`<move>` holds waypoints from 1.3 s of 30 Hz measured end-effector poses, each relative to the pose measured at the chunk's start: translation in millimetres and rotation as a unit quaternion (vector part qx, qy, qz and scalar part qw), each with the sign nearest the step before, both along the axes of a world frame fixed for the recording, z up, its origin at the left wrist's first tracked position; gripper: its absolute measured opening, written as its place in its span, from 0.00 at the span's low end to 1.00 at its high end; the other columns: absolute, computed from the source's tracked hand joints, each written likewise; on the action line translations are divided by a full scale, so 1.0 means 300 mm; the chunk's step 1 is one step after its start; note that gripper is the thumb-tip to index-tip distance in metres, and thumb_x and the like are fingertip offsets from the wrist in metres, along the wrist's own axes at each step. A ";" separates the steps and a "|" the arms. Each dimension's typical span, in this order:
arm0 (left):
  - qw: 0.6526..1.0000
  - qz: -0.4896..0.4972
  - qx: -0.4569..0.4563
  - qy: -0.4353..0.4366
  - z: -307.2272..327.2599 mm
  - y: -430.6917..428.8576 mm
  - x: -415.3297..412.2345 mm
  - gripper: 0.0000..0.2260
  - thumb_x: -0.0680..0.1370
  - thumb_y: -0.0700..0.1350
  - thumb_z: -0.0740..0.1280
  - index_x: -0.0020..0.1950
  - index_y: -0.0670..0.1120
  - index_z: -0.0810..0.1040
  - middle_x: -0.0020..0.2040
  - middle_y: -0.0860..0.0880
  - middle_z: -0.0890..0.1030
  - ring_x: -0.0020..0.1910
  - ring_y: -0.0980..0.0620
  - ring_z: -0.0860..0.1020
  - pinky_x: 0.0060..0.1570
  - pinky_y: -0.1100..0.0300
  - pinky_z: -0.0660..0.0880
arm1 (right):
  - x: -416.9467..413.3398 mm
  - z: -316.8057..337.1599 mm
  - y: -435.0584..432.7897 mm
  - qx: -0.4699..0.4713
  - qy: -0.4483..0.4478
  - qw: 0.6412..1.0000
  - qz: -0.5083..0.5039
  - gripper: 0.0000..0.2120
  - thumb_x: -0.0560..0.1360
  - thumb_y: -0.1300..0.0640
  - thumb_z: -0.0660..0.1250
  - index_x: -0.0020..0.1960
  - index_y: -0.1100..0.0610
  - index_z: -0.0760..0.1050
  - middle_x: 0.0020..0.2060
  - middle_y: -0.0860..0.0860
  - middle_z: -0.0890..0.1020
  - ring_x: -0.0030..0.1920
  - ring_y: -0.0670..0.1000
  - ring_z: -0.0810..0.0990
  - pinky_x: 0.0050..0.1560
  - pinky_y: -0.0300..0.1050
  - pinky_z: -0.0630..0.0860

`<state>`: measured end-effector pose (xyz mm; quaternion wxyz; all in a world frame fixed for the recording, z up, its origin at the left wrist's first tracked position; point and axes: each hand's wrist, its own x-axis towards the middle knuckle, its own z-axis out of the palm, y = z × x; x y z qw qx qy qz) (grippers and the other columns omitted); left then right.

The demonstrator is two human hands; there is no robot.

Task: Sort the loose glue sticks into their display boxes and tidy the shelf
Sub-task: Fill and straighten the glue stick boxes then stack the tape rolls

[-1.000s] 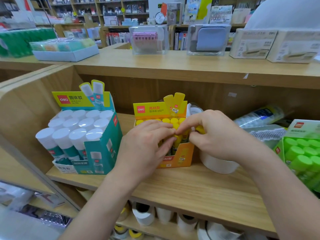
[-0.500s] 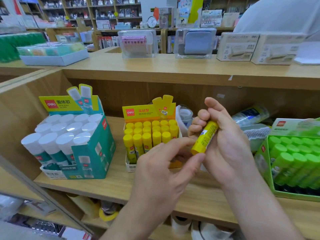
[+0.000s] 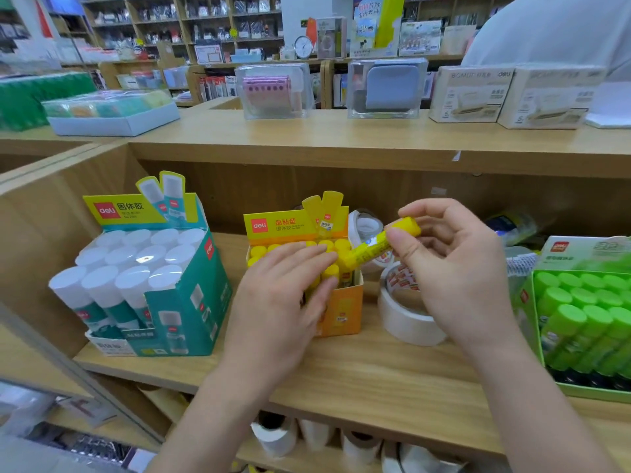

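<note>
An orange display box (image 3: 345, 310) of yellow glue sticks stands mid-shelf. My right hand (image 3: 457, 268) pinches a loose yellow glue stick (image 3: 375, 249), tilted with its lower end over the box's right side. My left hand (image 3: 283, 295) lies flat over the front of the box, its straight fingers touching the standing sticks and hiding most of them. A teal box (image 3: 184, 302) of white-capped sticks stands to the left. A green box (image 3: 529, 302) of green sticks sits at the right.
A roll of white tape (image 3: 406, 319) lies just right of the orange box, under my right hand. More tape rolls (image 3: 276, 435) fill the shelf below. Boxed goods (image 3: 471, 93) line the top shelf, and a person in white (image 3: 553, 29) stands behind it.
My right hand has carried the yellow stick left and tipped its end down over the orange box. My left hand moved up onto the box front, covering the sticks.
</note>
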<state>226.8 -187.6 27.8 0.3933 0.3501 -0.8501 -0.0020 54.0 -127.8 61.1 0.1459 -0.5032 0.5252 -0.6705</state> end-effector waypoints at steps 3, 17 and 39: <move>0.997 0.005 -0.004 -0.073 -0.014 -0.025 0.029 0.18 0.77 0.55 0.59 0.63 0.54 0.78 0.61 0.55 0.80 0.63 0.52 0.75 0.63 0.55 0.65 | 0.008 -0.008 -0.009 0.014 0.086 0.996 -0.010 0.09 0.71 0.62 0.74 0.48 0.52 0.78 0.38 0.48 0.82 0.36 0.44 0.81 0.39 0.37 0.78; 0.997 -0.011 -0.038 -0.061 -0.048 -0.067 0.050 0.17 0.77 0.49 0.59 0.64 0.53 0.77 0.61 0.53 0.80 0.63 0.51 0.76 0.66 0.48 0.67 | 0.016 -0.044 -0.059 -0.001 0.398 0.917 0.000 0.10 0.71 0.58 0.69 0.50 0.57 0.84 0.44 0.51 0.83 0.44 0.52 0.81 0.43 0.52 0.80; 0.985 -0.033 0.042 -0.164 0.012 -0.003 0.045 0.28 0.75 0.61 0.56 0.75 0.55 0.63 0.74 0.57 0.66 0.74 0.58 0.61 0.75 0.46 0.49 | 0.033 -0.017 -0.028 0.140 0.464 0.875 0.018 0.18 0.70 0.58 0.57 0.52 0.55 0.82 0.51 0.44 0.82 0.56 0.50 0.73 0.50 0.55 0.77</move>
